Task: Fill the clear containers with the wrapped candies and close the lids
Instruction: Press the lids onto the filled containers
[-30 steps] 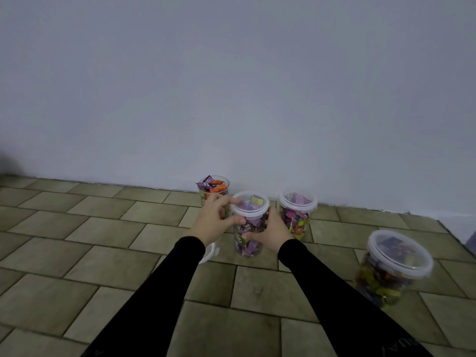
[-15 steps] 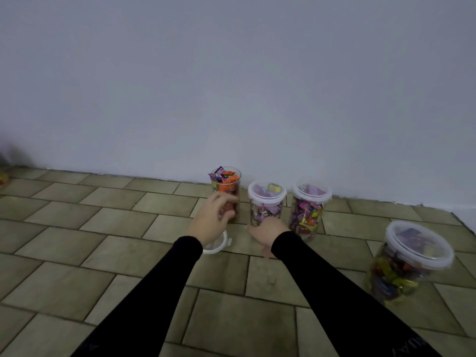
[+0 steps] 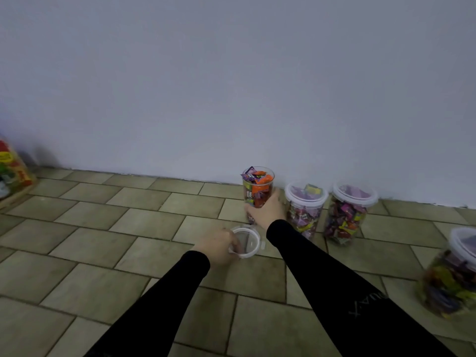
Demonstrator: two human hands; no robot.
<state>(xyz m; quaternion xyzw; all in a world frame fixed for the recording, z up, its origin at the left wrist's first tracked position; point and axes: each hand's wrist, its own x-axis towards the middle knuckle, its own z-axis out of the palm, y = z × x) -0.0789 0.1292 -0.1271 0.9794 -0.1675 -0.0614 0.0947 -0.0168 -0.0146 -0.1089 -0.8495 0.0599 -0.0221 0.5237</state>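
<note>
An uncovered clear container [image 3: 257, 188], heaped with wrapped candies, stands on the tiled floor by the wall. My right hand [image 3: 268, 211] grips its lower half from the right. In front of it lies a loose white-rimmed lid [image 3: 246, 242], and my left hand [image 3: 219, 247] holds that lid at its left edge. To the right stand two lidded containers [image 3: 305, 210] [image 3: 347, 212] full of candies. A wider lidded container [image 3: 453, 274] sits at the far right, blurred.
A colourful candy bag [image 3: 11, 171] leans at the far left edge near the wall. The white wall [image 3: 231, 86] runs close behind the containers. Bare tiled floor [image 3: 103, 228] stretches to the left and toward me.
My right hand left the middle lidded container and took hold of the uncovered one. My left hand dropped from that container down to the loose lid. The view shifted left.
</note>
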